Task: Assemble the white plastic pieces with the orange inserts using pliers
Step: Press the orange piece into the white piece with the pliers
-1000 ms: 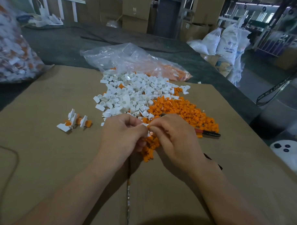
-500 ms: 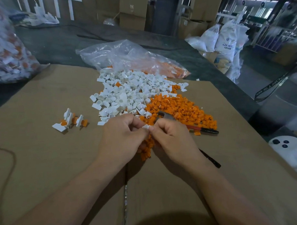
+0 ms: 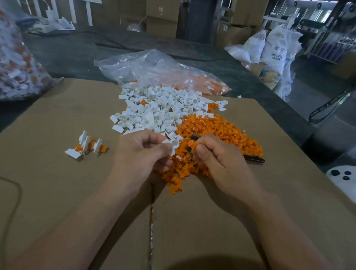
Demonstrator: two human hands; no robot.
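Note:
My left hand (image 3: 141,154) pinches a white plastic piece (image 3: 172,144) with its round cup facing up. Just right of it, my right hand (image 3: 216,159) has its fingers curled and pinches an orange insert (image 3: 191,143) at the fingertips. The two parts are close together but apart. The pliers (image 3: 254,159) lie on the orange insert pile (image 3: 221,131), mostly hidden under my right hand, with their metal tip showing beyond my fingers. The white piece pile (image 3: 162,109) lies just behind my hands.
A few assembled white-and-orange pieces (image 3: 84,146) sit on the cardboard (image 3: 54,189) to the left. A clear plastic bag (image 3: 161,72) lies behind the piles. A large bag of parts (image 3: 7,56) stands far left. A white device (image 3: 348,179) is at the right edge.
My hands were pressed together on one small piece; they have now drawn slightly apart. The left keeps the white piece and the right fingertips are at an orange insert.

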